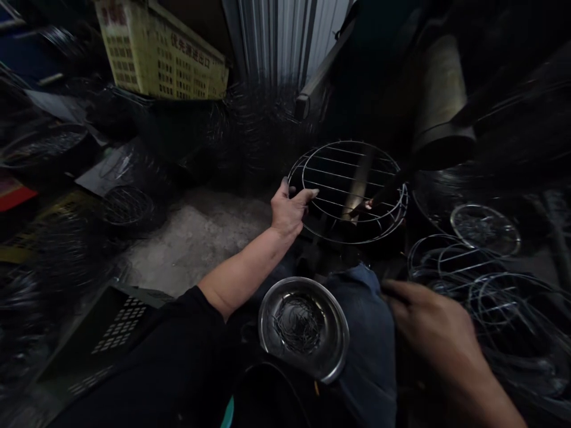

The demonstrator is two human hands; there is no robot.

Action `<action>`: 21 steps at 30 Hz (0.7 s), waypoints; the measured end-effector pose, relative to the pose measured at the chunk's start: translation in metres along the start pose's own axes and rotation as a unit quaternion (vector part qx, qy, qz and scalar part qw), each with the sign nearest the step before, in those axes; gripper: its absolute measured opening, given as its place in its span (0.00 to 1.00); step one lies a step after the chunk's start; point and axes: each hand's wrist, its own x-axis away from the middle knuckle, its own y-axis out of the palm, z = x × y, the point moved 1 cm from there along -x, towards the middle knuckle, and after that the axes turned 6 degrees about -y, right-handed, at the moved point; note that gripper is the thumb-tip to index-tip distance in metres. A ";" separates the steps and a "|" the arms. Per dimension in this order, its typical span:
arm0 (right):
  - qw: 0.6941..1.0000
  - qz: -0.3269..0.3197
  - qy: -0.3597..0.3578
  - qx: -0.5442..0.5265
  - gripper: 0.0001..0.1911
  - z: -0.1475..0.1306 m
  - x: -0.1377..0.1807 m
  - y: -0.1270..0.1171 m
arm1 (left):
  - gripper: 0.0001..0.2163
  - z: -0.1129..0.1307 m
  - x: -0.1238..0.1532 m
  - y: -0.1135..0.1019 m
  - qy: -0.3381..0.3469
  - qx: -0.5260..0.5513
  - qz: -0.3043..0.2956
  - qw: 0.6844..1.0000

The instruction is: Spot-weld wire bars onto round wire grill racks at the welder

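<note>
My left hand grips the left rim of a round wire rack that sits on a dark machine in front of me. A dark rod-like machine part reaches down over the rack's middle. My right hand is low at the right, by my jeans-clad knee, blurred by motion; its fingers curl downward and I cannot make out anything in them. A shiny metal bowl holding several short wire pieces rests near my lap, between the two hands.
Finished wire racks pile up at the right. Dark wire coils and baskets lie on the concrete floor at the left. A yellow plastic crate stands at the back, next to corrugated metal sheeting. A black perforated crate is at lower left.
</note>
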 end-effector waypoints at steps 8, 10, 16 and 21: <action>0.934 0.240 0.092 -0.247 0.16 -0.047 -0.082 0.019 | 0.29 -0.002 -0.001 0.003 0.037 -0.018 -0.018 0.999; 0.890 0.259 0.143 -0.348 0.15 -0.051 -0.085 0.029 | 0.29 -0.002 -0.004 0.003 0.038 -0.016 -0.018 0.999; 0.779 0.346 0.182 -0.490 0.14 -0.055 -0.085 0.043 | 0.33 0.001 -0.013 0.006 0.010 -0.005 -0.012 1.000; 0.757 0.360 0.188 -0.512 0.13 -0.053 -0.091 0.049 | 0.33 0.003 -0.016 0.010 -0.012 -0.003 -0.010 1.000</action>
